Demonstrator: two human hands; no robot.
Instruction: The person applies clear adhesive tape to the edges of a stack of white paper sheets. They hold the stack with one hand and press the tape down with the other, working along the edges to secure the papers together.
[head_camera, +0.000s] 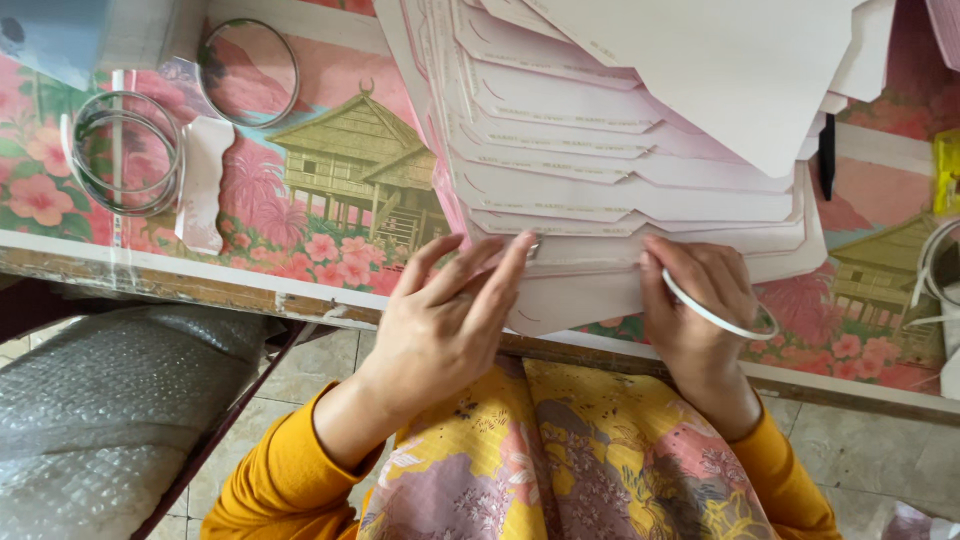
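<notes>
A fanned stack of pale pink die-cut card sheets (610, 180) lies on the table, overhanging its near edge. My left hand (450, 320) rests with fingers spread on the lowest sheets near their left corner. My right hand (695, 310) presses on the lower right part of the stack, thumb on the card. A thin white ring (715, 315) sits across the back of my right hand. Both sleeves are orange.
The table wears a floral cloth (330, 200) with painted houses. Several metal rings (125, 150) and one separate ring (248, 72) lie at the left beside a white card strip (203, 180). A black pen (827, 155) lies at the right. Bubble wrap (100, 400) sits below left.
</notes>
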